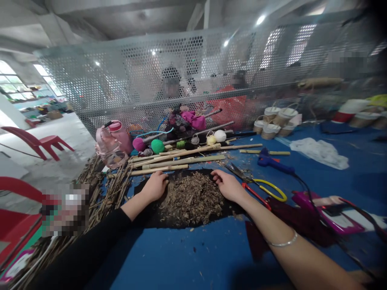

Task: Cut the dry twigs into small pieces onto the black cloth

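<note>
A heap of brown dried plant scraps [193,197] lies on a piece of black cloth [151,217] in front of me. At the cloth's far left edge is my left hand [155,186], its fingers curled down and closed on the cloth beside the heap. Opposite it, my right hand [227,184] has thumb and fingers bent together at the far right edge, closed on the cloth there. Part of each grip is hidden by the hand itself. Just right of my right hand lie open scissors [238,173] with yellow handles and a red-handled tool [255,195].
Bamboo sticks [184,161] and yarn balls [157,146] lie beyond the cloth, near a pink bottle [122,135]. Bundled twigs [116,185] are at left. A blue glue gun [273,162] with a cord and wrapped cups [270,131] stand right. A perforated metal screen [145,80] backs the table.
</note>
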`<move>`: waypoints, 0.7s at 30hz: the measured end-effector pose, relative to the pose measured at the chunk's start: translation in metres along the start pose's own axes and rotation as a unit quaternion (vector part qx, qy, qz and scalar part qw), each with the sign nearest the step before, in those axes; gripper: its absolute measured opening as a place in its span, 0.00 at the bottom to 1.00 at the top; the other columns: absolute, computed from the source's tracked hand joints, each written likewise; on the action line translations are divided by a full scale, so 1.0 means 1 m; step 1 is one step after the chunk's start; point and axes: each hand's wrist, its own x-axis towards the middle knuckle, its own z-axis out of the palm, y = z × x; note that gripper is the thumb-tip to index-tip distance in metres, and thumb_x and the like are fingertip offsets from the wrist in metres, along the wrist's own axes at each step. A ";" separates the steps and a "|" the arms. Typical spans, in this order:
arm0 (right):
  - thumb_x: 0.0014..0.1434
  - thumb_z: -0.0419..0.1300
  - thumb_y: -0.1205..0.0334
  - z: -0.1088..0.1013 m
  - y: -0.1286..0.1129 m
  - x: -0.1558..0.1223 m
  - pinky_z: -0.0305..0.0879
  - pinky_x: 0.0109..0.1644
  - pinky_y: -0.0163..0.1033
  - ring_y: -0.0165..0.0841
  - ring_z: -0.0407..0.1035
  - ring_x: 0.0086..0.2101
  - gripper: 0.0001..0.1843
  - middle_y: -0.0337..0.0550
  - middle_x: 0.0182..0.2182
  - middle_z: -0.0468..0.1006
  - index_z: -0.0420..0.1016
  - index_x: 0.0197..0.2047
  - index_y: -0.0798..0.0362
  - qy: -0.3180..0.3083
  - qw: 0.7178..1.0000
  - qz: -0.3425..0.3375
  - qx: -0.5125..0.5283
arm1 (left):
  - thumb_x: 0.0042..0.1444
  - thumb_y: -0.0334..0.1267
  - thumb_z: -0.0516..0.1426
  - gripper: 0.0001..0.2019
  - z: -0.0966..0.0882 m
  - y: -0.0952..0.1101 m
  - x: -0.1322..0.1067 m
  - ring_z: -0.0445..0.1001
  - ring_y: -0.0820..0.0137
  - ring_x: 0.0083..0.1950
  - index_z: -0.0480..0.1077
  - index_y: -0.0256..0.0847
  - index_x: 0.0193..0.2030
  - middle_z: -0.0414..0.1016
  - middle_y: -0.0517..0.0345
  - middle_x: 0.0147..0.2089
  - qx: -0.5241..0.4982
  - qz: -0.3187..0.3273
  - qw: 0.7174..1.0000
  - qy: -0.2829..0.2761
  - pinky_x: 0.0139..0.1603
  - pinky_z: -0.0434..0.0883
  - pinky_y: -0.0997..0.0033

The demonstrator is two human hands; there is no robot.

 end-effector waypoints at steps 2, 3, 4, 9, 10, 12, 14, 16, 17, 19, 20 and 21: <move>0.44 0.48 0.80 0.000 0.001 0.001 0.62 0.36 0.32 0.28 0.67 0.29 0.23 0.41 0.32 0.75 0.70 0.41 0.53 -0.001 1.000 -0.001 0.002 | 0.57 0.37 0.48 0.14 -0.003 -0.002 -0.010 0.71 0.61 0.48 0.73 0.37 0.42 0.73 0.46 0.45 0.022 0.006 1.000 -0.015 0.53 0.65 0.60; 0.43 0.48 0.80 0.001 0.002 0.001 0.62 0.36 0.32 0.28 0.67 0.29 0.23 0.41 0.32 0.75 0.70 0.41 0.53 -0.002 1.000 -0.001 0.003 | 0.58 0.38 0.47 0.15 -0.003 -0.001 -0.014 0.71 0.61 0.48 0.72 0.38 0.43 0.73 0.46 0.45 0.024 0.001 1.000 -0.016 0.53 0.65 0.60; 0.43 0.48 0.80 0.001 0.003 0.002 0.62 0.37 0.32 0.28 0.67 0.30 0.23 0.41 0.32 0.75 0.70 0.41 0.53 -0.002 1.000 0.000 0.004 | 0.58 0.40 0.47 0.15 -0.004 0.002 -0.017 0.71 0.61 0.48 0.72 0.38 0.44 0.73 0.47 0.45 0.023 -0.007 1.000 -0.012 0.54 0.65 0.60; 0.43 0.48 0.80 0.001 0.005 0.002 0.63 0.37 0.31 0.28 0.67 0.30 0.23 0.41 0.31 0.74 0.70 0.40 0.53 -0.002 1.000 0.004 0.008 | 0.59 0.41 0.46 0.19 0.005 0.022 -0.016 0.66 0.63 0.56 0.65 0.36 0.54 0.69 0.44 0.54 0.012 0.033 0.999 -0.012 0.58 0.62 0.61; 0.43 0.48 0.80 0.001 0.005 0.002 0.63 0.37 0.31 0.28 0.67 0.30 0.23 0.41 0.31 0.74 0.70 0.40 0.54 -0.002 1.000 0.004 0.009 | 0.59 0.39 0.46 0.19 0.007 0.024 -0.015 0.65 0.63 0.58 0.64 0.35 0.55 0.68 0.44 0.56 0.017 0.046 0.998 -0.024 0.58 0.61 0.61; 0.43 0.47 0.80 0.001 0.006 0.002 0.63 0.37 0.31 0.28 0.67 0.30 0.23 0.41 0.31 0.74 0.70 0.40 0.54 -0.003 1.000 0.004 0.010 | 0.59 0.36 0.45 0.19 0.008 0.024 -0.015 0.65 0.62 0.58 0.63 0.34 0.56 0.68 0.43 0.56 0.033 0.040 0.998 -0.042 0.58 0.62 0.61; 0.43 0.47 0.80 0.001 0.006 0.002 0.63 0.37 0.31 0.28 0.67 0.30 0.23 0.41 0.31 0.74 0.70 0.40 0.54 -0.003 1.000 0.004 0.012 | 0.59 0.35 0.45 0.20 0.004 0.023 -0.016 0.67 0.61 0.56 0.63 0.34 0.56 0.69 0.42 0.55 0.038 0.005 0.998 -0.048 0.56 0.63 0.59; 0.43 0.48 0.80 0.001 0.005 0.002 0.63 0.37 0.31 0.28 0.67 0.30 0.23 0.41 0.31 0.74 0.70 0.40 0.54 -0.001 1.000 0.005 0.014 | 0.59 0.36 0.45 0.19 -0.003 0.022 -0.019 0.69 0.60 0.54 0.64 0.36 0.56 0.70 0.44 0.53 0.027 -0.010 0.998 -0.053 0.55 0.64 0.59; 0.43 0.48 0.80 0.001 0.005 0.001 0.63 0.37 0.31 0.28 0.67 0.30 0.22 0.41 0.30 0.74 0.70 0.40 0.54 -0.001 1.000 0.005 0.015 | 0.59 0.37 0.45 0.19 -0.006 0.022 -0.020 0.69 0.60 0.54 0.65 0.37 0.55 0.71 0.45 0.53 0.019 -0.004 0.999 -0.051 0.55 0.64 0.59; 0.43 0.48 0.80 0.000 0.004 0.001 0.63 0.36 0.31 0.28 0.67 0.29 0.22 0.41 0.30 0.74 0.71 0.39 0.54 0.000 1.000 0.004 0.018 | 0.58 0.40 0.48 0.19 -0.009 0.023 -0.020 0.68 0.61 0.54 0.66 0.38 0.54 0.70 0.46 0.53 0.004 0.030 0.999 -0.040 0.56 0.63 0.59; 0.43 0.48 0.80 0.001 0.004 0.001 0.63 0.36 0.31 0.28 0.67 0.29 0.22 0.40 0.30 0.74 0.71 0.39 0.54 0.000 1.000 0.004 0.018 | 0.58 0.42 0.49 0.20 -0.008 0.025 -0.019 0.67 0.61 0.55 0.66 0.39 0.54 0.69 0.46 0.53 -0.004 0.048 0.998 -0.035 0.57 0.63 0.60; 0.43 0.48 0.80 0.001 0.004 0.001 0.63 0.36 0.31 0.28 0.67 0.29 0.22 0.40 0.30 0.73 0.70 0.39 0.53 0.001 1.000 0.004 0.019 | 0.57 0.43 0.51 0.21 -0.006 0.026 -0.017 0.67 0.62 0.54 0.66 0.39 0.55 0.69 0.46 0.53 -0.013 0.063 0.997 -0.035 0.56 0.63 0.61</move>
